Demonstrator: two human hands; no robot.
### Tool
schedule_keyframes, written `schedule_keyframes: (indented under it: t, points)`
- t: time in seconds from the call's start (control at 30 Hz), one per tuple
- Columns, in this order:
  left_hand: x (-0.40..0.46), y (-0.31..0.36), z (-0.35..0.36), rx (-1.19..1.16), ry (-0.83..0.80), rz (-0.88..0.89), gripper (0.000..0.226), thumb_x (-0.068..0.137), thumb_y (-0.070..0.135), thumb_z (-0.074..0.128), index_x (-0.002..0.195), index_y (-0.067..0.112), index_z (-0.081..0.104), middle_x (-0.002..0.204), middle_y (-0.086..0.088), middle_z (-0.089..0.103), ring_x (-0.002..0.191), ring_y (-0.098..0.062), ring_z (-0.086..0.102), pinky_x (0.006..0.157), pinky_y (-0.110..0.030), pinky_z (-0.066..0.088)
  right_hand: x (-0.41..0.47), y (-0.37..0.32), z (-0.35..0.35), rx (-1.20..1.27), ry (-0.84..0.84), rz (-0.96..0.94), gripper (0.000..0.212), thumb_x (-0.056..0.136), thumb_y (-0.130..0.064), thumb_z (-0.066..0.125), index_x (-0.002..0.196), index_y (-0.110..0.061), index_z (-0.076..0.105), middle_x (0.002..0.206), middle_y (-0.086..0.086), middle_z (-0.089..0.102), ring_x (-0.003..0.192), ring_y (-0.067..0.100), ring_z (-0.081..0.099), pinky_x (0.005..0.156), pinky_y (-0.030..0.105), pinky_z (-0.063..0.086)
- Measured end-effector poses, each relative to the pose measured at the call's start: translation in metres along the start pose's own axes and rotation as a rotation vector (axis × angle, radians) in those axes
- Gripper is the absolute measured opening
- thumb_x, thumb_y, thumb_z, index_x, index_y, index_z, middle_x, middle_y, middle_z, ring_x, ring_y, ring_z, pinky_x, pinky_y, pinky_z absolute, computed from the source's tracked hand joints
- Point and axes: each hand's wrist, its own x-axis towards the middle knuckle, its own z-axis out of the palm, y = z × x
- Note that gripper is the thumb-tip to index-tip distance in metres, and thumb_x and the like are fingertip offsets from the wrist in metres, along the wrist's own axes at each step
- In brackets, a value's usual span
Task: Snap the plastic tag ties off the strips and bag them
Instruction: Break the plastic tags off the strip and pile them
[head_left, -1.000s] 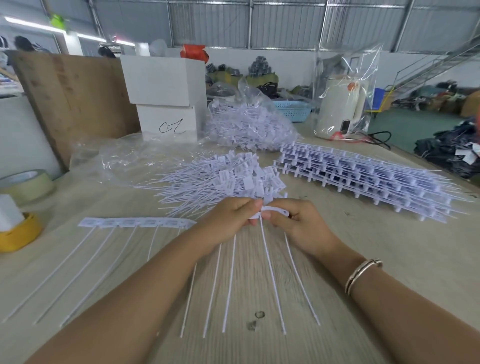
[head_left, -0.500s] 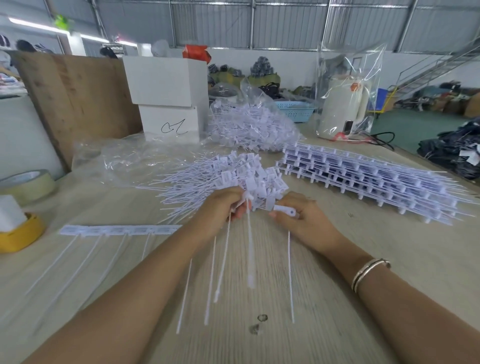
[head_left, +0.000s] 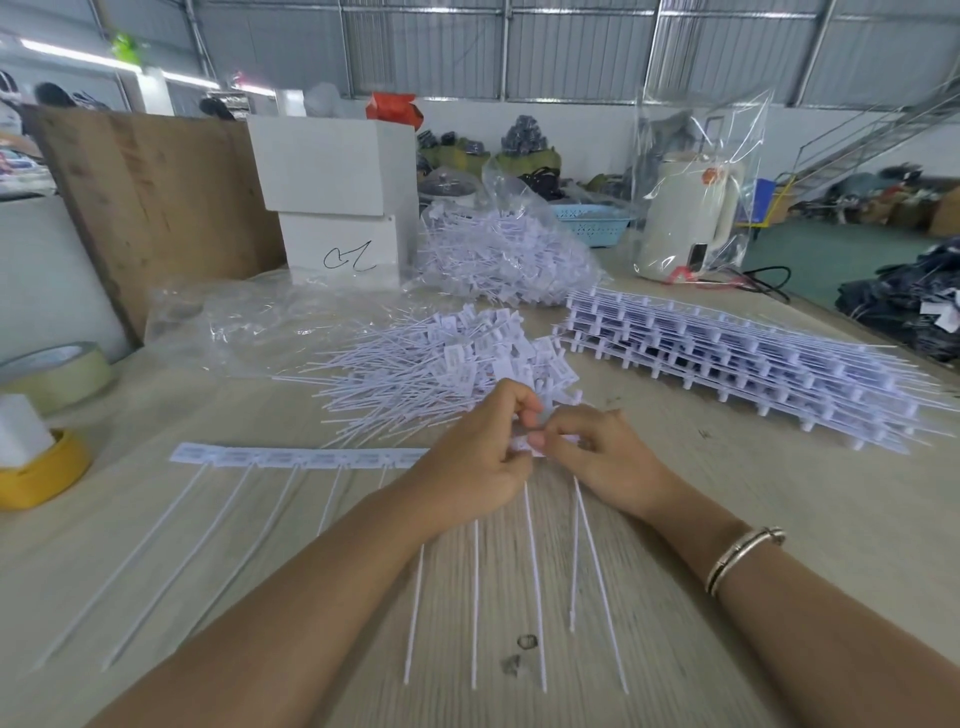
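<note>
Mid-snap: both hands, left (head_left: 480, 457) and right (head_left: 597, 457), pinching one tie strip (head_left: 530, 446) (four tails dangling); next, bending one tie free onto the loose pile (head_left: 441, 364).

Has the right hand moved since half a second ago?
Yes. The right hand has come back in toward the left hand; their fingertips now meet on the strip, just before the loose tie pile.

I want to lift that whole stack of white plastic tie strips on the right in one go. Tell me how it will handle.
The stack of white plastic tie strips is probably light: thin plastic. It would likely sag or fan apart, since the layers look loose and thin tails stick out past its edge. The tails may snag the loose pile of snapped-off white ties beside it.
</note>
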Motion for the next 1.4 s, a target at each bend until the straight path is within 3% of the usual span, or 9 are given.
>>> schedule_keyframes:
  t: [0.1, 0.3, 0.43, 0.63, 0.77, 0.93, 1.03, 1.3, 1.4]
  points:
    - [0.002, -0.004, -0.009, 0.041, 0.004, -0.08, 0.006, 0.093, 0.025, 0.05, 0.093, 0.031, 0.049, 0.084, 0.014, 0.055, 0.073, -0.002, 0.053, 0.066, -0.024, 0.04, -0.001, -0.002, -0.004, 0.147, 0.024, -0.002, 0.023, 0.091, -0.013, 0.058, 0.074, 0.0, 0.065, 0.074, 0.013, 0.06, 0.068, 0.008, 0.052, 0.07, 0.017, 0.038]
    - [0.001, -0.009, -0.013, 0.039, -0.064, -0.166, 0.041, 0.096, 0.04, 0.044, 0.061, 0.026, 0.059, 0.071, -0.009, 0.067, 0.066, -0.026, 0.063, 0.067, -0.035, 0.048, -0.004, -0.004, -0.006, 0.296, -0.105, 0.028, 0.022, 0.088, -0.012, 0.061, 0.067, -0.015, 0.059, 0.06, -0.015, 0.053, 0.058, -0.005, 0.046, 0.061, 0.008, 0.035]
    - [0.003, -0.006, -0.012, -0.122, -0.064, -0.187, 0.037, 0.094, 0.038, 0.05, 0.06, 0.031, 0.061, 0.057, 0.015, 0.064, 0.056, 0.0, 0.06, 0.06, -0.015, 0.044, -0.006, -0.002, -0.005, 0.345, -0.152, -0.002, 0.012, 0.085, -0.008, 0.064, 0.075, -0.002, 0.061, 0.065, -0.008, 0.053, 0.059, 0.001, 0.044, 0.059, 0.011, 0.035]
    - [0.002, -0.006, -0.006, -0.161, -0.043, -0.183, 0.039, 0.094, 0.036, 0.051, 0.057, 0.03, 0.061, 0.048, 0.013, 0.058, 0.051, -0.002, 0.056, 0.06, -0.017, 0.043, -0.006, 0.0, -0.003, 0.308, -0.178, -0.019, 0.008, 0.086, -0.01, 0.064, 0.081, -0.005, 0.062, 0.067, -0.019, 0.059, 0.066, -0.006, 0.051, 0.066, 0.008, 0.039]
    - [0.005, -0.005, -0.009, -0.346, 0.053, -0.233, 0.042, 0.093, 0.037, 0.051, 0.054, 0.027, 0.062, 0.051, 0.009, 0.056, 0.051, -0.004, 0.053, 0.064, -0.022, 0.042, -0.004, -0.009, 0.002, 0.41, -0.021, -0.058, 0.022, 0.081, -0.022, 0.063, 0.073, -0.004, 0.054, 0.064, 0.009, 0.05, 0.059, 0.013, 0.042, 0.06, 0.023, 0.033]
    - [0.005, 0.001, -0.007, -0.424, 0.094, -0.241, 0.037, 0.092, 0.039, 0.051, 0.065, 0.018, 0.065, 0.059, 0.003, 0.057, 0.051, -0.002, 0.052, 0.051, -0.008, 0.037, -0.004, -0.01, 0.005, 0.552, 0.056, -0.055, 0.033, 0.082, -0.017, 0.061, 0.074, 0.01, 0.044, 0.081, 0.043, 0.052, 0.077, 0.049, 0.054, 0.072, 0.046, 0.038]
    - [0.004, 0.002, -0.005, -0.42, 0.103, -0.249, 0.039, 0.093, 0.039, 0.05, 0.075, 0.01, 0.069, 0.06, 0.003, 0.059, 0.05, -0.001, 0.051, 0.049, -0.007, 0.037, -0.005, -0.011, 0.005, 0.545, 0.087, -0.065, 0.028, 0.084, -0.015, 0.06, 0.07, 0.004, 0.045, 0.078, 0.035, 0.058, 0.075, 0.036, 0.056, 0.073, 0.039, 0.041]
    - [0.006, 0.009, -0.01, -0.467, 0.238, -0.227, 0.053, 0.096, 0.038, 0.046, 0.044, 0.028, 0.052, 0.044, 0.009, 0.048, 0.047, -0.004, 0.046, 0.048, -0.01, 0.035, -0.003, -0.009, 0.006, 0.499, 0.224, -0.072, 0.024, 0.087, -0.013, 0.062, 0.067, -0.007, 0.049, 0.062, 0.003, 0.043, 0.059, 0.006, 0.041, 0.058, 0.015, 0.036]
    - [0.005, 0.008, -0.012, -0.406, 0.272, -0.2, 0.049, 0.094, 0.036, 0.047, 0.046, 0.027, 0.051, 0.043, 0.009, 0.044, 0.045, -0.007, 0.041, 0.051, -0.02, 0.034, 0.0, -0.002, 0.005, 0.212, 0.176, -0.055, 0.023, 0.082, -0.022, 0.069, 0.069, -0.008, 0.057, 0.065, 0.006, 0.053, 0.061, 0.007, 0.048, 0.067, 0.023, 0.039]
